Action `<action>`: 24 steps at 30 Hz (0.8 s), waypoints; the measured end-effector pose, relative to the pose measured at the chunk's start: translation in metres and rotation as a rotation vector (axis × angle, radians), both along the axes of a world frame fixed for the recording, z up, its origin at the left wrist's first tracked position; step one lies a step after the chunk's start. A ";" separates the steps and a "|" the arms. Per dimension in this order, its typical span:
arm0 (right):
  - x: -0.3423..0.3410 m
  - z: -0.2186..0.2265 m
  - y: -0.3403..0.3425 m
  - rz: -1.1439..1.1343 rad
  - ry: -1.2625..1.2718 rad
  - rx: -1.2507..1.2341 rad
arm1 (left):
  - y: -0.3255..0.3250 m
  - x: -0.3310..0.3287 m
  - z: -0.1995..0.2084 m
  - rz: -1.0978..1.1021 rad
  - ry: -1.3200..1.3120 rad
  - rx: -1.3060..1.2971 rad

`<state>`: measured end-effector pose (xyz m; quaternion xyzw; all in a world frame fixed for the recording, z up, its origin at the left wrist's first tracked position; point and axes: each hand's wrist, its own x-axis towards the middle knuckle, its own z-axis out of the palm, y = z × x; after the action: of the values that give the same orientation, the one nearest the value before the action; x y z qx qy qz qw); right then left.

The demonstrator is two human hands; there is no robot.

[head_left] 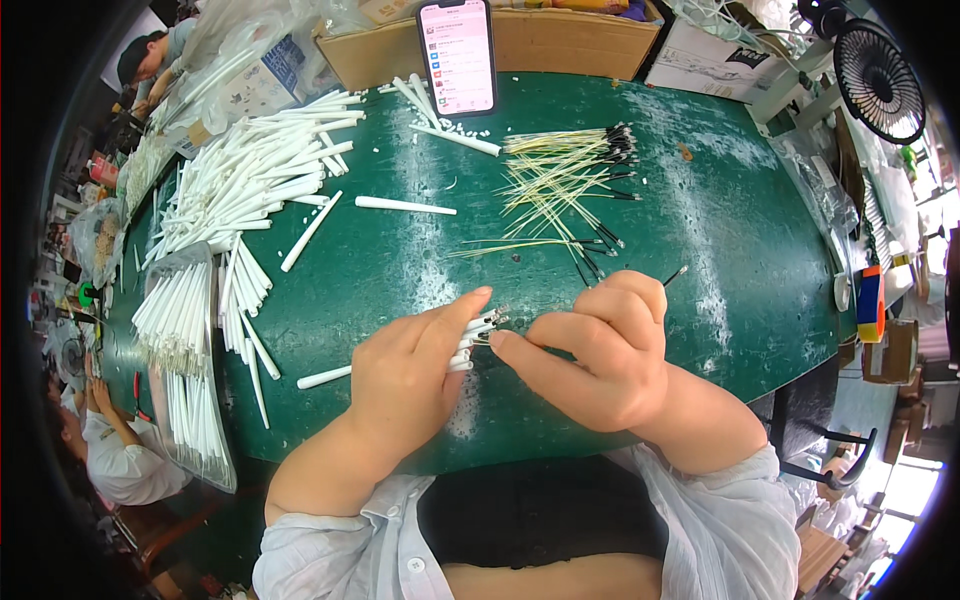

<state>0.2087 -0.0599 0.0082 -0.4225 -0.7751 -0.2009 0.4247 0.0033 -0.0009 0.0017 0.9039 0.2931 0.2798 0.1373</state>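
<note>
My left hand (402,372) is closed round several white tapered tubes (468,350), their ends showing past the fingers on the right. One long tube (325,378) sticks out on the left side. My right hand (615,350) is closed, with thumb and finger pinched at the tube ends. A thin wire with a black end (677,274) comes out beyond its knuckles; how the fingers grip it is hidden. Just beyond my hands, pale yellow wires with black ends (560,175) lie crossed in a bunch on the green table (640,420).
White tubes (240,165) are heaped at the left, beside a clear tray (228,455) of more tubes. A phone (458,60) stands against a cardboard box (375,50) at the back. A small fan (880,80) is at the right. Two people work at the far left.
</note>
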 end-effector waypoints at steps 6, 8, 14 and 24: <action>-0.002 0.001 -0.003 -0.015 -0.045 0.025 | -0.001 0.000 0.001 0.031 0.014 0.035; -0.003 0.001 -0.004 -0.032 -0.060 0.044 | -0.001 0.000 0.001 0.040 0.026 0.043; -0.003 0.002 -0.005 -0.077 -0.078 0.036 | 0.000 -0.001 0.000 0.042 0.020 0.069; -0.007 0.000 -0.007 -0.077 -0.090 0.089 | 0.000 -0.001 -0.002 0.039 0.006 0.101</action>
<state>0.2020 -0.0666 0.0085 -0.4234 -0.7669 -0.2700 0.3996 0.0024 -0.0009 -0.0008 0.9047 0.2964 0.2939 0.0853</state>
